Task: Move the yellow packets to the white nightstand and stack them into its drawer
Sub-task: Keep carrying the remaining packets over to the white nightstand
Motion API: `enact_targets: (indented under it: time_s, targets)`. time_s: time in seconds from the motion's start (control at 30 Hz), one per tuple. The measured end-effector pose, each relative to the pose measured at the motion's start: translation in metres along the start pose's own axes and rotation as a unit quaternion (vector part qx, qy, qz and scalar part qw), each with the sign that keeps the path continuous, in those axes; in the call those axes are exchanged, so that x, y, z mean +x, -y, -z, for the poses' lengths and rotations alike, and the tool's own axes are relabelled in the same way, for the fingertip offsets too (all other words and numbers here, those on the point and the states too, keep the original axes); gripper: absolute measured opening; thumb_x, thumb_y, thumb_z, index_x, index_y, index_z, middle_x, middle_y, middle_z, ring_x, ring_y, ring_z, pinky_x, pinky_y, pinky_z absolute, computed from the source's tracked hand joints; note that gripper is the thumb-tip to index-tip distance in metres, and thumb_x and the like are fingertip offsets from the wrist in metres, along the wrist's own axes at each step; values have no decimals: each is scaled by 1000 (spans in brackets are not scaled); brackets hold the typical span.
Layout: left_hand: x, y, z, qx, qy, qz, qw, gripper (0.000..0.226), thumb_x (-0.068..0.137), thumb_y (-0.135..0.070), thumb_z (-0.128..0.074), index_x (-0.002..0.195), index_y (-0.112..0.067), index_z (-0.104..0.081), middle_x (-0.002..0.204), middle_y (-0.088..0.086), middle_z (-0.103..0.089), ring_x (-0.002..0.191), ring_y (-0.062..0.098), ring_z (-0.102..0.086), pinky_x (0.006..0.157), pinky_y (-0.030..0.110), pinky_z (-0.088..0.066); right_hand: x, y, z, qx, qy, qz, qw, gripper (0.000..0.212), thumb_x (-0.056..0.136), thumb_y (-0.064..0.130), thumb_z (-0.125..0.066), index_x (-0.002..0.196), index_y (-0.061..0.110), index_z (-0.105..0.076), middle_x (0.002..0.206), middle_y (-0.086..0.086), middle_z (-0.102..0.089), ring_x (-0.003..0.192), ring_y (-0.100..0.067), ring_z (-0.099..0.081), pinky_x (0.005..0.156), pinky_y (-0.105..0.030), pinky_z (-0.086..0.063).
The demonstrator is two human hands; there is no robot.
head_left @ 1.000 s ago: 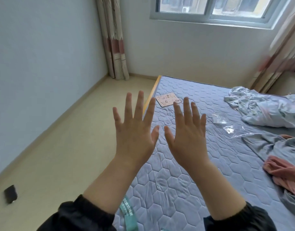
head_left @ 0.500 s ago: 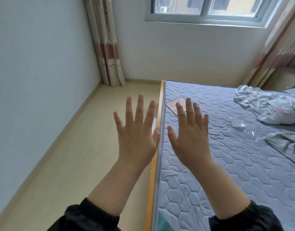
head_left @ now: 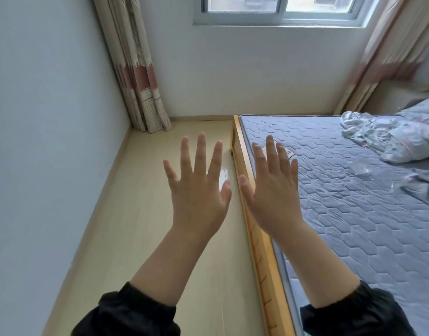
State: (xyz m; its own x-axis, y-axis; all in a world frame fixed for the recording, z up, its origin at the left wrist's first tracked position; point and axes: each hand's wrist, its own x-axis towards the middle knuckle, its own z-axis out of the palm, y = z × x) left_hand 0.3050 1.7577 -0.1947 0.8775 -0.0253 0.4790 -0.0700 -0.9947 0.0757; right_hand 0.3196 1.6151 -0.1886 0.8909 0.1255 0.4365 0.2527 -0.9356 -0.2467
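Observation:
My left hand (head_left: 196, 190) is raised in front of me over the floor, fingers spread and straight, holding nothing. My right hand (head_left: 274, 190) is raised beside it over the bed's wooden edge, fingers straight too, empty. A flat pinkish packet (head_left: 289, 152) lies on the blue quilted mattress (head_left: 354, 214), mostly hidden behind my right fingers. No yellow packets and no white nightstand show in this view.
A wooden bed frame (head_left: 257, 238) runs between floor and mattress. Crumpled bedding (head_left: 390, 137) and clear plastic wrap (head_left: 364, 167) lie on the bed's right side. A curtain (head_left: 140, 81) hangs in the left corner; a pale floor strip (head_left: 136, 226) runs along the wall.
The view has swung left: the bed now sits further right, more floor shows, and the clothes at the right have left the frame. Both hands stay raised and spread.

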Motion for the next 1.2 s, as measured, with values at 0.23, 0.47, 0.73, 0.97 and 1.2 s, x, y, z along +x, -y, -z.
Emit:
enact_targets:
  time_s: [0.23,0.47,0.73,0.97,1.2]
  targets:
    - [97,39,-65,-1,11,-41,999,67,89,-44,-35,151,-21,-23,159,11,-18,146,37,-13,105,68,-21,96,-7,-65,-12,-20,-20,1000,67,90,46,-27,147,12,-28,158,-13,-18,144,-32,-17,114,-54,-14]
    - [261,66,-162,24,13,-51,998,69,88,-47,-29,151,-20,-19,159,12,-16,146,38,-12,106,67,-19,267,-61,-150,-56,-14,11,998,65,90,45,-28,147,13,-29,158,-12,-18,144,-31,-15,114,-53,-12]
    - [432,116,-246,5,29,-49,998,68,89,-48,-28,151,-21,-18,159,12,-15,146,37,-10,106,67,-19,446,-82,-226,-67,13,13,998,66,90,46,-28,147,13,-28,157,-13,-18,144,-31,-14,114,-53,-11]
    - [586,210,-334,-3,14,-67,998,68,88,-47,-30,150,-20,-21,159,11,-14,146,37,-9,106,69,-18,606,-48,-325,-72,-1,13,997,68,90,49,-25,149,15,-23,159,-10,-13,146,-29,-10,115,-50,-6]
    - [766,298,-386,-6,18,-125,992,68,89,-47,-31,150,-20,-22,160,11,-14,146,36,-8,105,69,-17,784,-13,-391,-84,-14,-40,996,68,90,49,-27,149,16,-22,159,-10,-13,146,-28,-11,116,-52,-10]
